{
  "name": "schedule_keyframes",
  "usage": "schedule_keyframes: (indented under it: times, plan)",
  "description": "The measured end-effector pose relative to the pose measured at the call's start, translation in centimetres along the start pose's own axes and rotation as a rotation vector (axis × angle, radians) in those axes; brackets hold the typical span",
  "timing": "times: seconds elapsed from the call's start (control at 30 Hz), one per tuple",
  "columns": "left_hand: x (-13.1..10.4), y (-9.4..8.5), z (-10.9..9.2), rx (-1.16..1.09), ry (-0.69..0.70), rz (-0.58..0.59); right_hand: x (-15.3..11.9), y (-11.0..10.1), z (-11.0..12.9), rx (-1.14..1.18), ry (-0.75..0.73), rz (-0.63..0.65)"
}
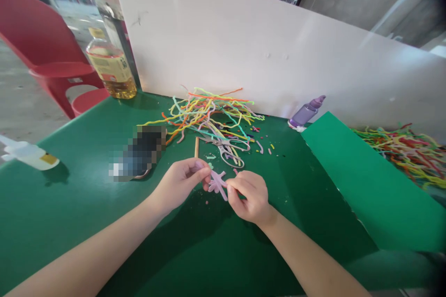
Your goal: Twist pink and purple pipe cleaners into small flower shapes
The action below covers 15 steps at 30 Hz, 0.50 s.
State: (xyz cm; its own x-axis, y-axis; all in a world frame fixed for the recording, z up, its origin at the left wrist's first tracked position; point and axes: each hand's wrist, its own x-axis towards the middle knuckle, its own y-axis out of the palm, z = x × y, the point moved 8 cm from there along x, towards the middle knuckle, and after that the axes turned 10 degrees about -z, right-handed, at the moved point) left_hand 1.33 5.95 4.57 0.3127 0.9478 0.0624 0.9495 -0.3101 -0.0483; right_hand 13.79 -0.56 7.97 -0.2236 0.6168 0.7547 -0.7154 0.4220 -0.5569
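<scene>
Between both hands is a small light-purple craft piece (218, 183) with several narrow arms, like a flower or a star. My left hand (184, 178) pinches its upper left part between thumb and fingers. On the other side, my right hand (249, 195) grips the tip of one arm, with its fingers curled closed. The piece is held a little above the green table (181, 260). Just beyond the hands lie grey-handled scissors (228, 151), partly over the strands, and a thin wooden stick (197, 147).
A tangle of colourful fuzzy strands (209, 111) lies by the white partition (226, 32). A purple glue bottle (306, 112), an oil bottle (111, 67), a blurred phone (142, 151) and a white squeeze bottle (33, 154) stand or lie around. A green board (369, 185) is at right, beside more strands (407, 153).
</scene>
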Motion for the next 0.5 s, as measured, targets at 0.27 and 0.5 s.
schedule_keyframes:
  times: [0.27,0.5]
  plan:
    - [-0.6,0.3,-0.8,0.367,0.193,-0.058,0.3,1.7,-2.2,0.051,0.197,0.077]
    - [-0.3,0.6,0.9,0.129,-0.031,0.021,0.3,2.1,-2.0,0.175,0.264,0.095]
